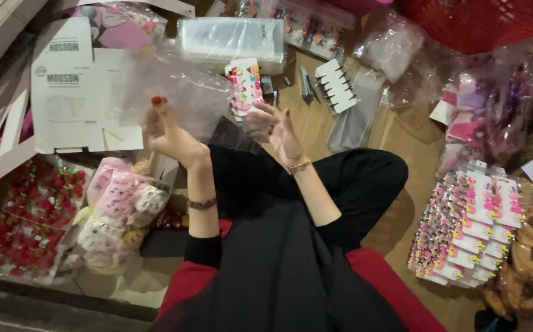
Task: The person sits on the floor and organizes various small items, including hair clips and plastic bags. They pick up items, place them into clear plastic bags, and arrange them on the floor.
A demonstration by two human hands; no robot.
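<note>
Clear plastic bag is pinched at its edge by my left hand, up above my lap. My right hand touches the bag's other side, fingers apart, near a card of colourful hair clips.

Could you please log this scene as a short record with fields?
setting: wooden floor, person seated cross-legged
left hand: raised, pinching a clear bag
right hand: open, palm up, at the bag's other edge
ahead: hair-clip card, stack of clear bags
left side: flat white box, plush packs, red trinkets
right side: rows of clip cards
</note>
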